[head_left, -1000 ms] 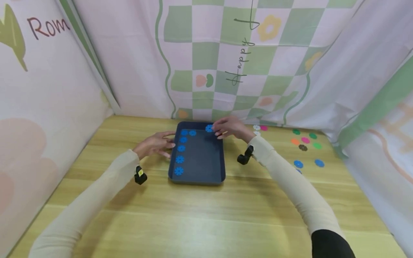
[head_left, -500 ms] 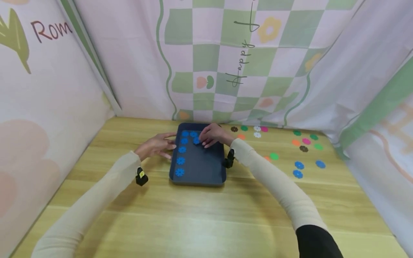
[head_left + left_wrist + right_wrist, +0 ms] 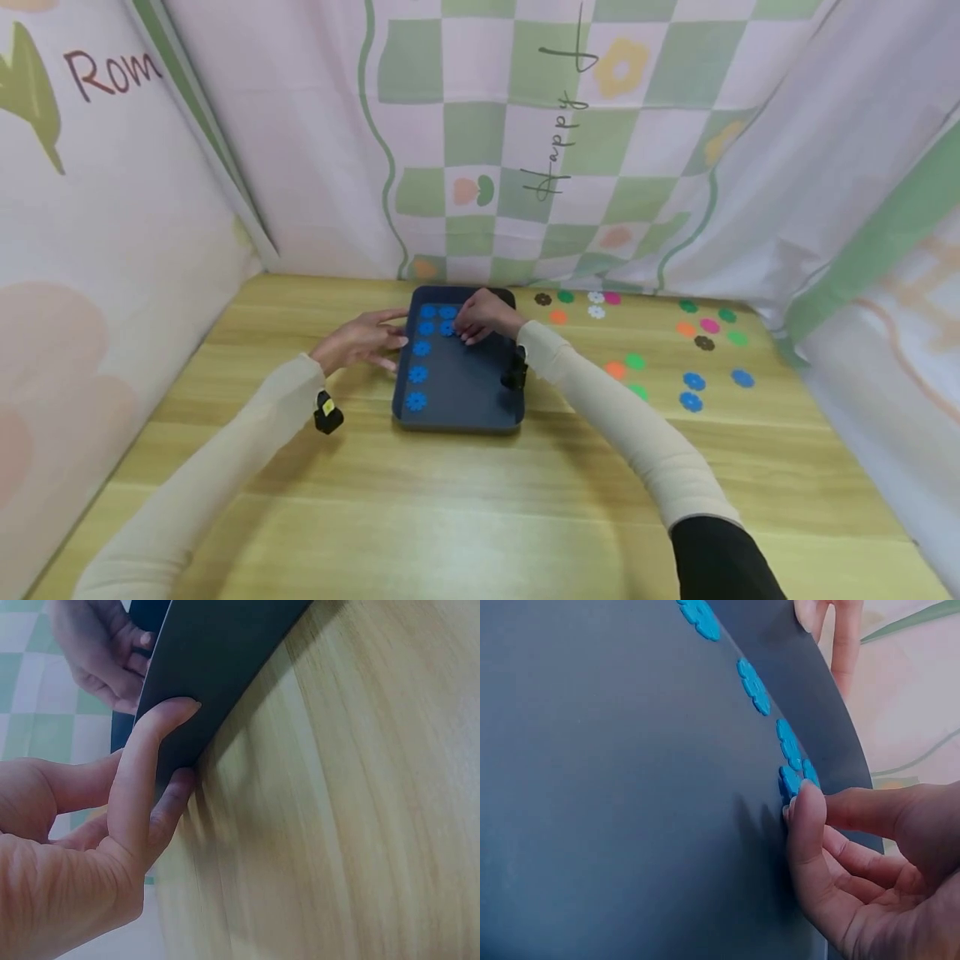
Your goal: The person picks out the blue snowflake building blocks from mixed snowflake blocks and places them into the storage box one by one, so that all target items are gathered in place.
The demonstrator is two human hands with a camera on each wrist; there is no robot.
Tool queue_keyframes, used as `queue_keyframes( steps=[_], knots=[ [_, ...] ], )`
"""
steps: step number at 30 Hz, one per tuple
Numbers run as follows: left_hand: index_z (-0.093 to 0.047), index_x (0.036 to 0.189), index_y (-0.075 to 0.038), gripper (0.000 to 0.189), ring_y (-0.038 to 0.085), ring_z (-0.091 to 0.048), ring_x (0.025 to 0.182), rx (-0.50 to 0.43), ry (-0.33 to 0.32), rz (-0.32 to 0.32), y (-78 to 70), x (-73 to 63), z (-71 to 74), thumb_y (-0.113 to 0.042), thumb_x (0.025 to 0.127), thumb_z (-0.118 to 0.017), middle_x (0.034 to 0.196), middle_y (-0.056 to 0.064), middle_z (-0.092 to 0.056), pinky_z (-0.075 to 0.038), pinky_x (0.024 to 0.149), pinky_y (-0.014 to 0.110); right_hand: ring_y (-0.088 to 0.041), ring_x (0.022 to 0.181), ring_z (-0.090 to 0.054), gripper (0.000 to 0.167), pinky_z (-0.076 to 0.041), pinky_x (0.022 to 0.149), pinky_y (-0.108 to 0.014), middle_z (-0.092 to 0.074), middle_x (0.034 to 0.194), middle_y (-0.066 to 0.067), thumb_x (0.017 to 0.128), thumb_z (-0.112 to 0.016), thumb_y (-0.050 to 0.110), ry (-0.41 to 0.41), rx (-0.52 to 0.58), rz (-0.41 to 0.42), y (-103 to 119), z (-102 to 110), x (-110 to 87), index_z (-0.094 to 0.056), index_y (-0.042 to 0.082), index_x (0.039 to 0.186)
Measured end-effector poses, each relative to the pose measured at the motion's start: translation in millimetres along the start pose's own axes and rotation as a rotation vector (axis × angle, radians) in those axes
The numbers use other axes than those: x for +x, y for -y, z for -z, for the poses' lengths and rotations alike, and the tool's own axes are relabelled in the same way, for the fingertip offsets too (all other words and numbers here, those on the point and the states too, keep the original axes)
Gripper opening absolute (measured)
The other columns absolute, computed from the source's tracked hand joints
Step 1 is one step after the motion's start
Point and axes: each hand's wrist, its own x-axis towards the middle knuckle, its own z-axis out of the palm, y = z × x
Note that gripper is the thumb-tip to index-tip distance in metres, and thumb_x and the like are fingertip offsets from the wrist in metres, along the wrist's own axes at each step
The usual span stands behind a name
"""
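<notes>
A dark grey rectangular tray (image 3: 480, 421) lies on the wooden table. Along its left side runs a column of blue flower-shaped discs (image 3: 417, 374), with another blue disc (image 3: 447, 312) beside the column's top. My right hand (image 3: 487, 317) reaches over the tray's far part. Its thumb and fingertips pinch a blue flower-shaped disc (image 3: 789, 781), close over the tray floor beside the other discs. My left hand (image 3: 360, 340) is at the tray's left side. In the left wrist view, its extended fingers (image 3: 133, 784) touch the outer wall of the tray.
Right of the tray lie several loose discs: brown (image 3: 543, 299), white (image 3: 596, 312), orange (image 3: 615, 370), green (image 3: 635, 362), pink (image 3: 709, 326) and blue (image 3: 692, 402). A patterned curtain (image 3: 480, 133) hangs behind the table, with fabric walls on both sides.
My right hand has moved left and slightly toward me with the blue disc, from the tray's far right corner to beside the left column. My left hand has stayed at the tray's side.
</notes>
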Motion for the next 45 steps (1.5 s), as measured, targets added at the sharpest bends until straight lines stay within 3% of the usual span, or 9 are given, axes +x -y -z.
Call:
queue_keyframes(
  steps=[6, 17, 24, 40, 45],
  knots=[
    [-0.013, 0.17, -0.015, 0.074, 0.045, -0.049, 0.143, 0.002, 0.0, 0.002, 0.9, 0.3, -1.6, 0.002, 0.108, -0.049, 0.169, 0.028, -0.023, -0.067, 0.074, 0.03, -0.016, 0.056, -0.067, 0.013, -0.066, 0.059, -0.031, -0.074, 0.073, -0.011, 0.095, -0.068, -0.001, -0.016, -0.044, -0.024, -4, -1, 2.7, -0.077, -0.011, 0.093],
    [-0.013, 0.17, -0.015, 0.074, 0.044, -0.049, 0.143, -0.013, -0.003, 0.007, 1.9, 1.6, -1.0, 0.002, 0.108, -0.05, 0.169, 0.027, -0.025, -0.067, 0.073, 0.03, -0.018, 0.062, -0.07, 0.016, -0.067, 0.064, -0.035, -0.079, 0.089, -0.017, 0.098, -0.066, 0.004, -0.044, -0.196, 0.032, 0, -1, -3.6, -0.079, -0.005, 0.098],
    [-0.013, 0.17, -0.015, 0.074, 0.044, -0.048, 0.143, -0.014, -0.008, 0.002, 2.1, -0.8, 1.0, 0.002, 0.108, -0.049, 0.169, 0.027, -0.024, -0.067, 0.073, 0.03, -0.02, 0.069, -0.071, 0.013, -0.066, 0.063, -0.031, -0.079, 0.095, -0.016, 0.099, -0.067, 0.006, -0.055, -0.225, 0.07, 3, 6, -5.2, -0.078, -0.002, 0.099],
    [-0.012, 0.17, -0.015, 0.073, 0.044, -0.045, 0.146, -0.011, 0.002, -0.001, -0.7, -2.6, 0.8, 0.002, 0.109, -0.048, 0.17, 0.027, -0.022, -0.067, 0.075, 0.03, -0.023, 0.075, -0.071, 0.02, -0.066, 0.064, -0.035, -0.075, 0.107, -0.027, 0.104, -0.064, 0.012, -0.091, -0.153, 0.185, -17, 53, -32.7, -0.071, -0.006, 0.11],
    [-0.013, 0.17, -0.015, 0.073, 0.044, -0.048, 0.143, -0.017, -0.002, 0.003, 0.1, 1.0, 0.2, 0.002, 0.108, -0.049, 0.169, 0.028, -0.024, -0.067, 0.073, 0.03, -0.024, 0.078, -0.071, 0.023, -0.068, 0.073, -0.047, -0.073, 0.111, -0.03, 0.105, -0.065, 0.013, -0.128, -0.158, 0.186, -26, 73, -43.7, -0.069, -0.007, 0.114]
  ],
)
